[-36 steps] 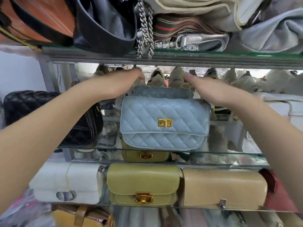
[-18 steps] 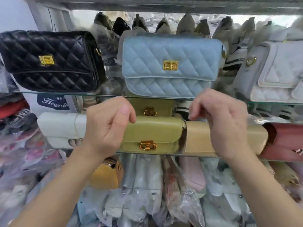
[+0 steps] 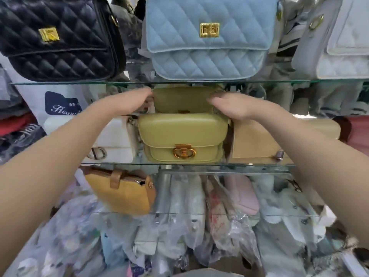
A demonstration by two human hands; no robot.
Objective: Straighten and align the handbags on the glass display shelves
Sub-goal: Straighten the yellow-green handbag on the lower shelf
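On the middle glass shelf (image 3: 209, 164) stand two olive-green handbags, one behind the other. The front olive-green bag (image 3: 182, 134) has a gold clasp. The rear olive-green bag (image 3: 182, 98) stands deeper, under the upper glass shelf (image 3: 129, 82). My left hand (image 3: 139, 100) reaches in at its left side and my right hand (image 3: 229, 105) lies on its right side; the fingertips are partly hidden. A white bag (image 3: 117, 144) sits left of the front one, a beige bag (image 3: 259, 142) right. Above stand a black quilted bag (image 3: 60, 39), a light blue quilted bag (image 3: 207, 37) and a white quilted bag (image 3: 339, 47).
A mustard-yellow bag (image 3: 123, 193) lies on the lower glass shelf at the left. Several plastic-wrapped bags (image 3: 199, 226) fill the space below. A reddish bag (image 3: 357, 134) sits at the far right of the middle shelf. A white shopping bag with a dark logo (image 3: 61, 102) stands at the left.
The view has dropped to the lower shelves. Both hands moved from the light blue bag's top, past the front olive-green bag, deeper onto the rear olive-green bag.
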